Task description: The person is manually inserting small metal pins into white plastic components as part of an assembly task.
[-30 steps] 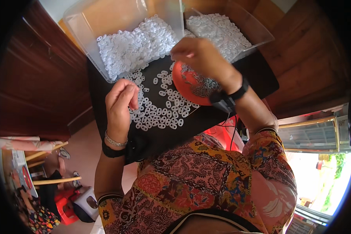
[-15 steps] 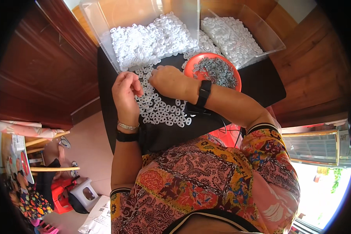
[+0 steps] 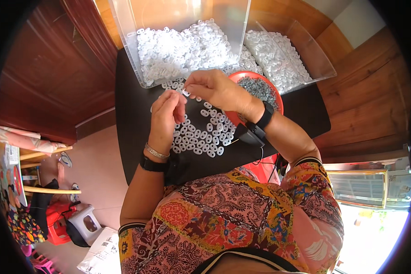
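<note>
My right hand (image 3: pixel 211 86) pinches a small white oval plastic piece (image 3: pixel 186 92) at its fingertips. Close beside it, my left hand (image 3: pixel 165 111) is closed, fingers curled toward the thumb; whatever they hold is hidden. Below the hands, many loose white two-hole oval pieces (image 3: pixel 201 138) lie spread on the black table (image 3: pixel 137 105). Beside my right wrist stands an orange-red bowl (image 3: pixel 279 101) holding many small grey metal parts (image 3: pixel 259 87), which look like screws.
A clear plastic bin (image 3: pixel 131 55) full of white pieces lies open toward me at the back. To its right is another clear container (image 3: pixel 322 75) with more pieces. A dark device (image 3: pixel 250 135) with a cable is near my right forearm. Stools (image 3: pixel 84 224) stand at the lower left.
My right hand has lifted from the loose pieces with a white piece now showing at its fingertips. My left hand has moved right, close to it. The whole view has shifted slightly.
</note>
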{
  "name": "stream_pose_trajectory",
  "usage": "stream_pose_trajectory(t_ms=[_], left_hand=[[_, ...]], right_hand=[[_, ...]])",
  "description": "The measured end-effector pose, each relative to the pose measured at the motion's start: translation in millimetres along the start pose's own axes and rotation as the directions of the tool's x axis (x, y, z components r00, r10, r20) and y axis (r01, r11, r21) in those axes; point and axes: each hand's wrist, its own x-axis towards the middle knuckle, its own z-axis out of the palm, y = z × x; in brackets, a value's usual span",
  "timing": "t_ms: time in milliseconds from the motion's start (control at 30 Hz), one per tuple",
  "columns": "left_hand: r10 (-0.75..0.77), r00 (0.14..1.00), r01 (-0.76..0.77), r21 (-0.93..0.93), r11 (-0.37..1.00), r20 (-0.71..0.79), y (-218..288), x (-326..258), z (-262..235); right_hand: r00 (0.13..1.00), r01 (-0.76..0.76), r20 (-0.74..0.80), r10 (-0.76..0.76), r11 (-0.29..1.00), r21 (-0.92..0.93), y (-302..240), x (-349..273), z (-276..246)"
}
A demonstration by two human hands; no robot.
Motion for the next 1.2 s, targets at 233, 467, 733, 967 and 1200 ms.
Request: stream_pose_trajectory(t_ms=[233, 467, 733, 967, 1200], left_hand=[[-0.103, 0.978, 0.155, -0.305, 0.940, 0.181, 0.0, -1.8, 2.8], [-0.086, 0.973, 0.175, -0.436, 0.883, 0.216, -0.9, 0.0, 3.8], [-0.112, 0.970, 0.170, -0.273, 0.947, 0.217, 0.5, -2.4, 2.9], [-0.118, 0.975, 0.150, -0.171, 0.974, 0.186, 1.9, -4.0, 7.2], [-0.024, 0.998, 0.034, -0.171, 0.985, 0.055, 8.3, -5.3, 5.7]], right_hand=[[0.927, 0.360, 0.009, -0.376, 0.878, -0.316, -5.5, -6.6, -5.5], [0.952, 0.307, 0.025, -0.307, 0.939, -0.154, -9.6, -12.7, -4.0], [0.963, 0.269, 0.072, -0.260, 0.937, -0.221, -16.8, -10.3, -5.5], [0.972, 0.225, 0.120, -0.204, 0.956, -0.191, -20.2, -14.9, -10.0], [0.990, 0.040, -0.104, -0.091, 0.911, -0.411, -11.3, -39.4, -62.5]])
